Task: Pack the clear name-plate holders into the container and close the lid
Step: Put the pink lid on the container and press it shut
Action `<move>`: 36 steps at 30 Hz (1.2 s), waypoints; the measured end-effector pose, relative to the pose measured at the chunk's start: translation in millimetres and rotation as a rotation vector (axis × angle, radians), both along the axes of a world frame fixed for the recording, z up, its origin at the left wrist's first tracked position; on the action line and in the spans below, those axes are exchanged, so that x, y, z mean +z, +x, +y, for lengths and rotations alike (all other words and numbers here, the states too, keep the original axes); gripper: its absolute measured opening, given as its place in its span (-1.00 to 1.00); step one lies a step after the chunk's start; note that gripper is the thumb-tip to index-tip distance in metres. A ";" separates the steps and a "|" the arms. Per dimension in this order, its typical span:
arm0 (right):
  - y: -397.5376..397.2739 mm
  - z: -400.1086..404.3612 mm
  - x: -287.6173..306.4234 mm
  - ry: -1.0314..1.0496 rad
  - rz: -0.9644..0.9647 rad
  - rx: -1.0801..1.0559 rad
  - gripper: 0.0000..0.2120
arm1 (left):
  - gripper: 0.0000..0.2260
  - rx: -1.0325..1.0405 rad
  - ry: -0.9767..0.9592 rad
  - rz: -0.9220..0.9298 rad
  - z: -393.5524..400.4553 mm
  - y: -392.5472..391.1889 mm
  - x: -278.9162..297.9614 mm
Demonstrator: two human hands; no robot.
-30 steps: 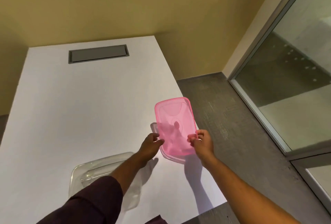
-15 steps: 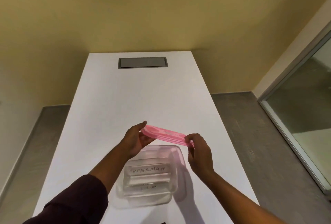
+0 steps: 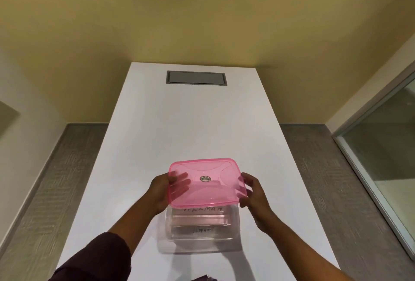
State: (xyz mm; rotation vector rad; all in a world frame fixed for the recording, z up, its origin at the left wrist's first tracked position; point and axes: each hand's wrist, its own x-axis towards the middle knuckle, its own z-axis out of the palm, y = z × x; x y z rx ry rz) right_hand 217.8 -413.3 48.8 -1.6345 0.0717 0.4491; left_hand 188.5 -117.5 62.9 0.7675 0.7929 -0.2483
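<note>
- The pink lid is held flat above the clear container, its far edge reaching beyond the container's far rim and its near edge over the container's middle; I judge this level hold is meant to line the lid's edges up with the rim before it is lowered
- The left hand grips the lid's left edge, its fingers spread under the lid and showing through the pink plastic; the thumb's place I cannot tell
- The right hand takes the lid's right edge, the fingers curled around the rim and pinching it; one hand on each short side keeps the lid from tilting
- The clear name-plate holders lie inside the container, stacked, with handwritten labels facing up; packing looks done and only the closing remains
- The container sits on the white desk, well nearer than the grey hatch at the desk's far end
- Compared with half a second ago, the lid has turned from edge-on to face-up and now partly covers the container; a second ago it was held upright, off to the container's right
</note>
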 end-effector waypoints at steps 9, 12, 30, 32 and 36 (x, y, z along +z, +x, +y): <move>-7.6 23.3 -15.8 -0.394 0.006 -0.203 -0.66 | -0.67 -0.193 0.731 0.020 -14.3 -29.6 -23.3; -17.7 23.8 -20.4 -0.553 -0.105 -0.155 -0.66 | -0.61 -0.240 0.849 0.000 -24.0 -42.3 -29.3; -50.7 23.0 -64.3 -0.777 -0.117 -0.133 -0.61 | -0.52 -0.294 0.975 -0.024 -40.4 -74.2 -63.3; -50.2 23.8 -64.9 -0.783 -0.117 -0.130 -0.61 | -0.52 -0.295 0.974 -0.006 -39.9 -75.6 -66.9; -51.1 25.0 -66.4 -0.788 -0.140 -0.121 -0.61 | -0.53 -0.295 0.990 0.023 -41.6 -79.1 -72.9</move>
